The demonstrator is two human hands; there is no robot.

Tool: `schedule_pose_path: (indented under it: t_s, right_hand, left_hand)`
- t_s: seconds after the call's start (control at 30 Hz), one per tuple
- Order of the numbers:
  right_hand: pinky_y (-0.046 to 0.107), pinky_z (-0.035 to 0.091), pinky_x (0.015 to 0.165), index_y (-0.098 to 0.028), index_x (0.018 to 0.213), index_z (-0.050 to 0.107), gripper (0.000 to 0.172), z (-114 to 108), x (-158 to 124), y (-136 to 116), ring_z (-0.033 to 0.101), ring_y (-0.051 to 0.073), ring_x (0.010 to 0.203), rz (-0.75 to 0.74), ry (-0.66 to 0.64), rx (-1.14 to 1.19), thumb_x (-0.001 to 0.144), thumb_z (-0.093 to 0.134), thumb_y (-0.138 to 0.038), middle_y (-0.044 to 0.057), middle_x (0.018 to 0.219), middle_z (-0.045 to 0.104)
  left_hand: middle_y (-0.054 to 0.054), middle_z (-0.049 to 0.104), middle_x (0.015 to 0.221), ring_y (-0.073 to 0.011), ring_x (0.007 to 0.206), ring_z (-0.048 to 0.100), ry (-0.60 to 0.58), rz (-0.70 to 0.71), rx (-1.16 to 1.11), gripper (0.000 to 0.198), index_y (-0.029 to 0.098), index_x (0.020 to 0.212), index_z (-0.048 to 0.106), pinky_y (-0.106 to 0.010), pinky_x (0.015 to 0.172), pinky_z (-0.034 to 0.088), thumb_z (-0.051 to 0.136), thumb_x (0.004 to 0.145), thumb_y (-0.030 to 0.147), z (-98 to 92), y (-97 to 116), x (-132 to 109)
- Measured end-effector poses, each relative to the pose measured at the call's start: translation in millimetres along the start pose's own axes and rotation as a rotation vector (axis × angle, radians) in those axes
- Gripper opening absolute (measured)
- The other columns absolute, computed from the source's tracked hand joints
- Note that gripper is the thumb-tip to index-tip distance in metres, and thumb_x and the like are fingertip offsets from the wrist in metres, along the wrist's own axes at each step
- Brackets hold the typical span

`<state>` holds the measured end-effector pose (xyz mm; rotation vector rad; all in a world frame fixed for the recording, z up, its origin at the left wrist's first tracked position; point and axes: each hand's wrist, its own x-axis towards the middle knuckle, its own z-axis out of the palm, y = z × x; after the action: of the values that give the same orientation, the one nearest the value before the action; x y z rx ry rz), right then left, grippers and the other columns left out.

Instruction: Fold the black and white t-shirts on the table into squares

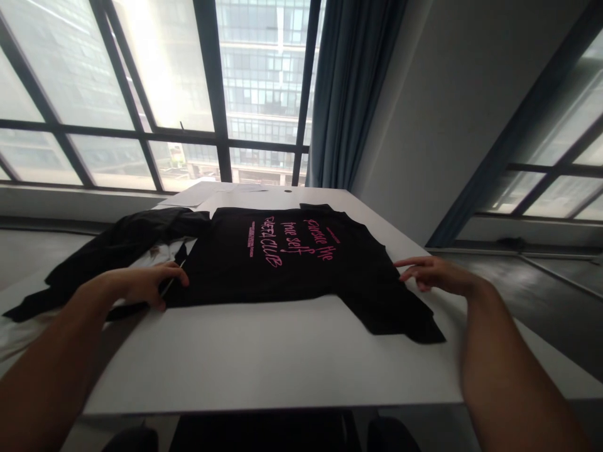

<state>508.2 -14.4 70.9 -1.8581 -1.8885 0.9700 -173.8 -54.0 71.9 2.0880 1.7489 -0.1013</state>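
A black T-shirt (301, 276) with pink lettering lies spread on the white table, its hem to the left and its collar side to the right. My left hand (146, 282) rests at the near hem corner, thumb and fingers apart, fingertips touching the cloth. At the right, my right hand (436, 274) reaches the neck and shoulder edge with its index finger stretched out and the other fingers partly bent. One short sleeve (409, 320) points toward me at the near right.
A heap of dark clothes (117, 245) lies left of the shirt, with white cloth (162, 254) among it. White papers (193, 196) are at the table's far end. The white table (282, 364) has its front edge close to me. Windows and a blue curtain (348, 94) stand beyond.
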Motion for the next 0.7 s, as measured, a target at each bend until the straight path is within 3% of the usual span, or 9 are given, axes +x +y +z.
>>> schedule_pose_path:
  t_s: [0.07,0.2,0.3,0.37,0.43,0.5,0.6,0.7]
  right_hand:
    - [0.032,0.056,0.068,-0.023,0.130,0.062,0.069,9.4,13.7,3.1,0.066,0.021,0.075,0.005,-0.078,-0.032,0.061,0.064,-0.027,0.010,0.105,0.072]
    - [0.031,0.054,0.077,-0.023,0.142,0.051,0.089,26.2,38.2,0.7,0.065,0.022,0.084,0.000,0.022,-0.295,0.054,0.061,-0.014,0.005,0.096,0.069]
    - [0.034,0.051,0.089,-0.024,0.147,0.044,0.096,32.0,42.1,-9.2,0.065,0.025,0.096,-0.057,0.062,-0.424,0.054,0.065,-0.015,0.007,0.106,0.068]
    - [0.038,0.046,0.101,-0.027,0.138,0.057,0.083,34.1,38.7,-20.7,0.060,0.029,0.112,-0.148,0.057,-0.452,0.056,0.068,-0.019,0.008,0.123,0.064]
    - [0.041,0.038,0.110,-0.028,0.116,0.073,0.058,35.1,32.8,-33.7,0.051,0.033,0.126,-0.240,0.017,-0.411,0.058,0.069,-0.024,0.006,0.137,0.057]
    - [0.042,0.034,0.114,-0.027,0.098,0.079,0.038,34.6,26.1,-44.6,0.046,0.033,0.133,-0.314,-0.041,-0.301,0.063,0.069,-0.031,0.004,0.141,0.055]
    - [0.043,0.038,0.111,-0.023,0.096,0.080,0.038,31.3,15.7,-51.8,0.051,0.034,0.129,-0.325,-0.128,-0.123,0.070,0.066,-0.046,0.006,0.126,0.067]
    - [0.042,0.049,0.097,-0.021,0.091,0.080,0.040,25.5,4.9,-48.5,0.066,0.033,0.105,-0.199,-0.230,-0.055,0.070,0.067,-0.053,0.006,0.098,0.076]
  left_hand:
    - [0.000,0.059,0.119,-0.0253,0.105,0.055,0.011,0.008,-0.032,0.061,0.028,0.104,0.071,-0.029,0.091,0.045,0.063,0.045,0.015,0.5,-4.1,0.2]
    - [0.002,0.062,0.113,-0.0252,0.107,0.056,0.050,0.061,-0.047,0.048,0.029,0.084,0.075,-0.030,0.094,0.045,0.058,0.043,0.012,3.3,-5.2,4.4]
    - [0.000,0.063,0.116,-0.0258,0.110,0.057,0.079,0.103,-0.021,0.035,0.028,0.075,0.075,-0.030,0.098,0.044,0.058,0.047,0.016,3.6,-1.3,7.5]
    - [-0.002,0.063,0.121,-0.0265,0.112,0.059,0.085,0.143,-0.037,0.027,0.027,0.074,0.075,-0.030,0.097,0.046,0.060,0.052,0.021,1.4,0.4,8.4]
    - [-0.003,0.061,0.130,-0.0274,0.114,0.058,0.082,0.201,-0.098,0.021,0.027,0.074,0.074,-0.030,0.094,0.048,0.062,0.057,0.029,-2.3,-0.5,7.9]
    - [-0.003,0.060,0.135,-0.0277,0.116,0.057,0.081,0.249,-0.196,0.021,0.026,0.077,0.073,-0.031,0.093,0.049,0.061,0.062,0.035,-6.4,-3.7,6.2]
    - [-0.005,0.068,0.123,-0.0274,0.105,0.062,0.036,0.225,-0.346,0.027,0.025,0.083,0.072,-0.033,0.085,0.052,0.060,0.065,0.041,-9.8,-8.9,2.3]
    - [-0.005,0.073,0.101,-0.0235,0.082,0.064,-0.027,0.123,-0.409,0.034,0.023,0.085,0.070,-0.031,0.069,0.052,0.062,0.061,0.044,-9.0,-10.0,-2.7]
